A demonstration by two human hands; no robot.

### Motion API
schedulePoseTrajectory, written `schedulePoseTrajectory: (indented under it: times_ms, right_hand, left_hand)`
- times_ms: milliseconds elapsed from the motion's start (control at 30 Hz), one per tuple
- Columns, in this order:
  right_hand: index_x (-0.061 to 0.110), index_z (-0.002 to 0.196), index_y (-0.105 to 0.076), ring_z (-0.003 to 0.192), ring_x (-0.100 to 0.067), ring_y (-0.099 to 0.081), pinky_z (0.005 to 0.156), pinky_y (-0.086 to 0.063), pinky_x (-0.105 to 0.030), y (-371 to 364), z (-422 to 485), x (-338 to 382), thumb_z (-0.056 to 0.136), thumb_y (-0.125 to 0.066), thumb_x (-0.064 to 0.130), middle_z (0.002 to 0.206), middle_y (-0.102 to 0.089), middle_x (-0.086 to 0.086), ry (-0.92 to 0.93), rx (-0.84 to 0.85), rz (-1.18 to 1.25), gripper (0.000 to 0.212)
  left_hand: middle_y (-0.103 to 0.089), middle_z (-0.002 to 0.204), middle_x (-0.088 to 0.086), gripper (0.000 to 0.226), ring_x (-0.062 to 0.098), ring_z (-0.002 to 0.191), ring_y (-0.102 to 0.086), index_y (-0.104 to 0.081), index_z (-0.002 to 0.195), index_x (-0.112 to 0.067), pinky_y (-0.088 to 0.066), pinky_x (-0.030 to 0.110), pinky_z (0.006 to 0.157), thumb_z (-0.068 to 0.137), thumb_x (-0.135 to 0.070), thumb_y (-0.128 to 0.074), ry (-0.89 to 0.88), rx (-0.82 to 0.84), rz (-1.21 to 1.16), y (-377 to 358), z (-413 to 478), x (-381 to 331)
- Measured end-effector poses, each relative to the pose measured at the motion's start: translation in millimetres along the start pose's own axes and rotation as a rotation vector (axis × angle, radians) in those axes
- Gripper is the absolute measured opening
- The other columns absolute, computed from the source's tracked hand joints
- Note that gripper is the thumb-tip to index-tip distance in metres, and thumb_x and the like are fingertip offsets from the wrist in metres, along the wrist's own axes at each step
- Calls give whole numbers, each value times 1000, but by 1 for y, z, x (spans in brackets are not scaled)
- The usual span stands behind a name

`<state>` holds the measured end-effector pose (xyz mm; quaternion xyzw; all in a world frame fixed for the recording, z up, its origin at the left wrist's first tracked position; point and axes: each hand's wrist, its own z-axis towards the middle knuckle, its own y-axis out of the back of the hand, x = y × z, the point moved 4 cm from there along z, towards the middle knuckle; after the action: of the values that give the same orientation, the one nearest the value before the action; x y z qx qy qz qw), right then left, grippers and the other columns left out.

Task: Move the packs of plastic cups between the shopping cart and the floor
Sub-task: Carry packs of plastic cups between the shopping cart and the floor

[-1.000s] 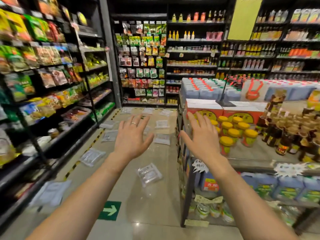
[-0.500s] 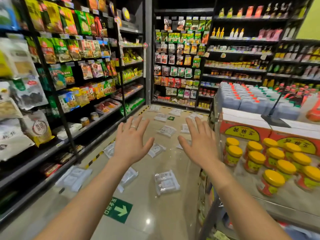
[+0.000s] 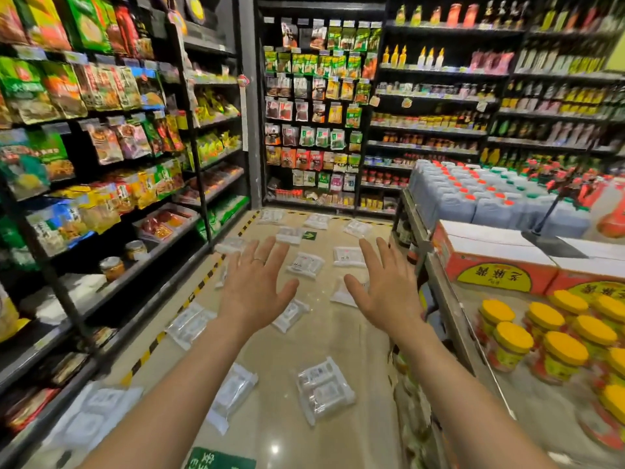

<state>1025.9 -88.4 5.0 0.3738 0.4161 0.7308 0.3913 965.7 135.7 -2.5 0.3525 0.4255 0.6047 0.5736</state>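
Note:
Several clear packs of plastic cups lie scattered along the tan aisle floor; the nearest pack (image 3: 324,389) is below and between my arms, another (image 3: 233,390) sits just left of it, and more (image 3: 306,264) lie farther down the aisle. My left hand (image 3: 254,288) and my right hand (image 3: 385,289) are stretched out in front of me, palms down, fingers spread, holding nothing. Both hover in the air above the floor packs. No shopping cart is in view.
Black shelves of snack bags (image 3: 101,137) line the left side. A display stand (image 3: 449,299) on the right carries yellow-lidded jars (image 3: 558,346), red cartons (image 3: 490,262) and blue jugs (image 3: 473,198). Shelving (image 3: 314,113) closes the aisle's far end. Green arrow stickers (image 3: 309,235) mark the floor.
My view has swung left and moved forward down the aisle, so the floor packs are nearer and the right stand has slid toward the edge. Both hands stay outstretched and empty.

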Motion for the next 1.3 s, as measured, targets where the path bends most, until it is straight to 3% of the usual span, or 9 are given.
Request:
schedulePoseTrajectory:
  times_ms: [133,233,367,667,867,1100,1300]
  right_hand:
    - [30,155,-16,148,-30,-15,117,-21,-48,-30,38,0,93,-33,63,162,-16,-6,-96,-14,-30,72]
    - [26,153,-24,145,-33,-21,114,-27,-52,-51,58,-9,88,-25,65,159,-24,-11,-127,-27,-30,76]
    - [24,149,-34,139,-34,-32,107,-34,-50,-79,86,-30,88,-30,61,157,-29,-9,-186,-48,-28,71]
    - [28,152,-27,143,-34,-24,114,-23,-49,-178,167,-120,85,-21,65,160,-24,-6,-398,-27,41,76]
    - [29,155,-14,149,-29,-10,118,-10,-43,-271,225,-179,95,-36,59,163,-11,-6,-535,108,105,71]
    - [30,155,-18,148,-30,-15,117,-17,-46,-345,248,-241,88,-31,61,162,-16,-7,-675,175,117,74]
    - [28,155,-18,147,-31,-16,118,-17,-46,-442,227,-279,91,-39,57,162,-17,-7,-854,215,157,73]
  left_hand:
    - [-28,159,7,79,32,147,-22,-31,152,-24,-19,53,116,86,-65,-20,-76,-1,-78,-23,52,20]
    - [-21,162,3,82,29,149,-16,-24,154,-28,-12,51,118,83,-67,-12,-117,48,-109,-49,85,19]
    - [-19,163,1,84,28,150,-13,-22,155,-30,-10,49,118,81,-68,-10,-188,91,-136,-91,129,12]
    - [-23,162,0,81,28,149,-18,-26,154,-29,-16,49,116,84,-68,-14,-304,213,-95,-208,251,-14]
    - [-38,154,3,76,30,140,-33,-40,148,-24,-24,47,110,84,-62,-24,-335,308,-105,-299,341,-23]
    - [-31,158,3,81,28,145,-27,-32,152,-26,-19,46,114,82,-64,-18,-407,487,-125,-414,390,-60]
    - [-31,158,6,84,30,145,-26,-30,153,-25,-20,51,116,82,-67,-15,-540,628,-92,-545,406,-68]
